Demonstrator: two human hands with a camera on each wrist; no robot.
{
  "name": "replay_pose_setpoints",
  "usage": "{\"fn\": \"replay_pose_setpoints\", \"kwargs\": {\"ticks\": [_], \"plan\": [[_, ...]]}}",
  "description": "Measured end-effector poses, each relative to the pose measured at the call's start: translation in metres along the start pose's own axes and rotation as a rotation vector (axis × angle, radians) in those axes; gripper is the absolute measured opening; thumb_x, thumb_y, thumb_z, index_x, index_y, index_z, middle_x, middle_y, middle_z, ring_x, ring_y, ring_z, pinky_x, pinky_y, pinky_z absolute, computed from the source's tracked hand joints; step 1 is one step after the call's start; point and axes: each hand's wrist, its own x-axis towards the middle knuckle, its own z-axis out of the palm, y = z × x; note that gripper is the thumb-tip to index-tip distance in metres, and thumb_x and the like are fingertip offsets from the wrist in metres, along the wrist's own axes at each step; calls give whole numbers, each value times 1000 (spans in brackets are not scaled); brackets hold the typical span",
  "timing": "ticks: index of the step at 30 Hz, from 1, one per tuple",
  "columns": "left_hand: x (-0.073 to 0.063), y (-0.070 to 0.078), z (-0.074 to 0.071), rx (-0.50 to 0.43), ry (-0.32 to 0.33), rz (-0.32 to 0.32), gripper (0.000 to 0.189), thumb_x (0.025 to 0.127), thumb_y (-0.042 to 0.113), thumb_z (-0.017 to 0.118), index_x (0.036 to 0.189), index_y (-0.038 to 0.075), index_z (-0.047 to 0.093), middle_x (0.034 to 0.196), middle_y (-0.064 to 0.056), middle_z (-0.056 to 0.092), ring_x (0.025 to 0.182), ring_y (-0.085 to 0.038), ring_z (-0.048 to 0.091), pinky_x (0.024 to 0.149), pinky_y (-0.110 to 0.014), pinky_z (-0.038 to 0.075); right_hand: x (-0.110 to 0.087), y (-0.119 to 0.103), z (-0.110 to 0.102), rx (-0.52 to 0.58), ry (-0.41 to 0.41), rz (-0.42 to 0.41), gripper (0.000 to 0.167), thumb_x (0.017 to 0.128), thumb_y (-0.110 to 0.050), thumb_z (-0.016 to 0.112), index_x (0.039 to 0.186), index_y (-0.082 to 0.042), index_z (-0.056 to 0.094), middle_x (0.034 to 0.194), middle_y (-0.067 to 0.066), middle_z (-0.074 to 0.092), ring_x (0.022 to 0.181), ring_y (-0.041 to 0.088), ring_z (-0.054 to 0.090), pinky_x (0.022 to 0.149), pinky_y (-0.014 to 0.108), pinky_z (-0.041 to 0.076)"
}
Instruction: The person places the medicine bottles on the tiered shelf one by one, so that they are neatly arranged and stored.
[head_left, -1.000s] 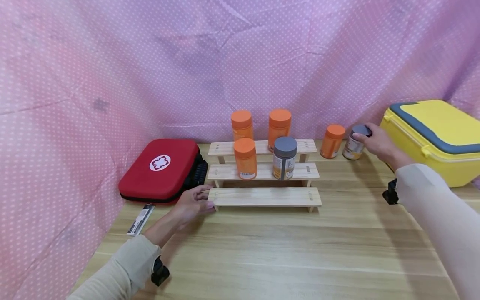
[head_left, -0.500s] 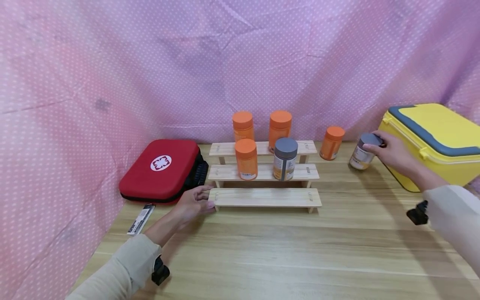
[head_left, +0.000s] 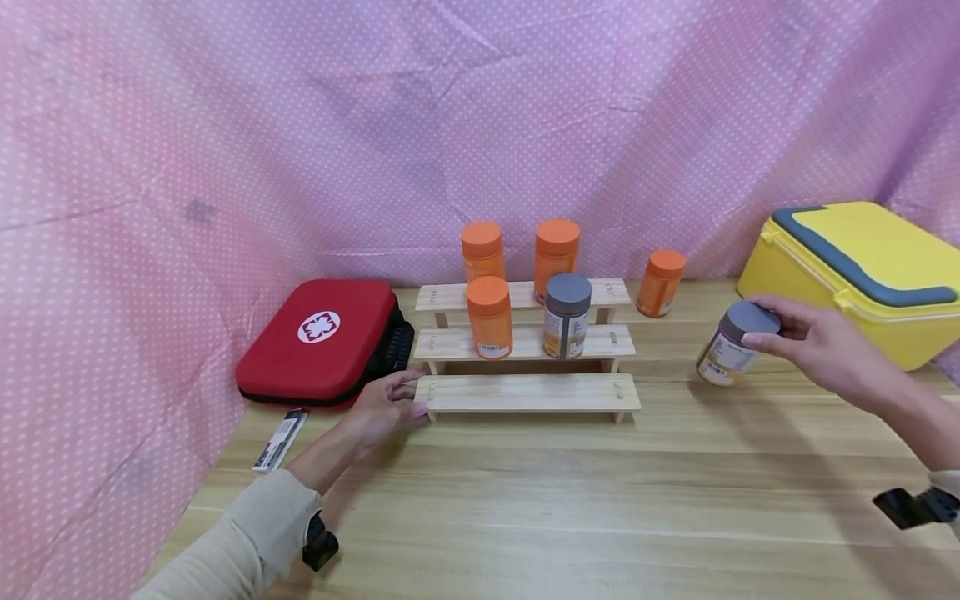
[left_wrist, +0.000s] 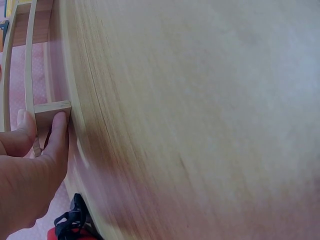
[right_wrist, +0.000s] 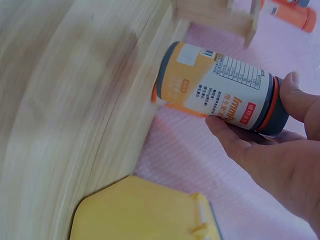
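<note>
My right hand [head_left: 836,350] grips a grey-lidded supplement jar [head_left: 726,360] by its lid, and the jar leans. In the right wrist view, its white and orange label [right_wrist: 220,90] shows, with thumb and fingers on opposite sides of the lid; it looks lifted off the table. My left hand [head_left: 381,408] holds the left end of the lowest tier of a three-tier wooden rack [head_left: 525,393], thumb and finger about the board's end beside a leg [left_wrist: 52,109]. Two orange jars [head_left: 557,260] stand on the top tier. An orange jar [head_left: 491,321] and another grey-lidded jar [head_left: 566,321] share the middle tier.
Right of the rack stands a single orange jar [head_left: 660,285] on the wooden table [head_left: 540,508]. A yellow box [head_left: 825,275] with grey trim sits far right. Left are a red zip case [head_left: 322,337] and a small white-and-black packet [head_left: 280,442]. Pink dotted cloth [head_left: 480,125] hangs behind.
My right hand has drawn the grey-lidded jar away from beside the lone orange jar, toward me and slightly right, and it tilts more. The left hand stays at the rack.
</note>
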Motion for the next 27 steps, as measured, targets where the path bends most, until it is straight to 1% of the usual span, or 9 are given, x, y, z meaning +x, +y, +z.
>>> {"fn": "replay_pose_setpoints", "kwargs": {"ticks": [4, 7, 10, 16, 17, 18, 20, 24, 27], "plan": [[0, 0, 1, -11, 0, -2, 55, 88, -14, 57, 139, -2, 42, 124, -24, 55, 98, -20, 61, 89, -40, 54, -9, -12, 3, 34, -22, -1, 57, 92, -18, 67, 139, 5, 44, 121, 27, 56, 86, -15, 52, 64, 8, 49], [1, -1, 1, -17, -4, -1, 56, 88, -14, 57, 140, -2, 41, 124, -24, 55, 98, -20, 61, 90, -41, 54, -14, -19, 4, 48, -26, 6, 59, 91, -18, 68, 140, 5, 43, 120, 20, 57, 87, -14, 53, 65, 9, 50], [1, -1, 1, -17, -7, 1, 56, 88, -14, 57, 141, -3, 40, 125, -25, 54, 98, -20, 61, 90, -41, 54, -18, -27, 4, 54, -28, 21, 60, 90, -20, 69, 140, 1, 44, 119, 17, 59, 88, -13, 55, 66, 9, 51], [0, -2, 1, -16, -9, 6, 56, 88, -14, 57, 140, -2, 40, 124, -25, 55, 97, -20, 61, 89, -40, 54, -26, -44, 3, 70, -32, 17, 60, 90, -17, 69, 141, 1, 44, 123, 30, 55, 89, -13, 55, 66, 8, 50], [0, -2, 1, -19, -8, 7, 56, 88, -14, 57, 140, -2, 41, 123, -25, 55, 97, -19, 61, 89, -40, 54, -27, -48, 3, 76, -30, 9, 60, 90, -16, 69, 141, 2, 44, 123, 30, 56, 89, -13, 55, 66, 8, 50], [0, -2, 1, -19, -10, 10, 56, 88, -15, 57, 140, -3, 40, 123, -25, 55, 97, -19, 61, 89, -40, 54, -28, -53, 2, 80, -24, 3, 60, 89, -15, 70, 141, 2, 44, 121, 26, 58, 89, -13, 55, 66, 8, 51], [1, -2, 1, -25, -11, 19, 55, 87, -16, 57, 139, -4, 41, 123, -26, 55, 97, -19, 61, 89, -40, 54, -31, -63, 3, 78, -4, -19, 60, 87, -15, 72, 140, 0, 47, 116, 16, 63, 88, -11, 57, 65, 9, 51], [2, -3, 0, -41, -19, 42, 56, 87, -18, 55, 140, -8, 38, 122, -28, 54, 95, -18, 62, 89, -40, 54, -31, -90, 11, 116, 25, -148, 56, 83, -8, 75, 135, -4, 54, 104, -7, 67, 87, -5, 62, 67, 11, 54], [1, -3, 0, -50, -19, 47, 57, 87, -19, 55, 140, -9, 37, 122, -29, 54, 94, -18, 62, 89, -40, 55, -27, -113, 21, 162, 17, -233, 54, 82, -5, 75, 133, -6, 57, 106, -2, 68, 88, -1, 64, 69, 13, 54]]}}
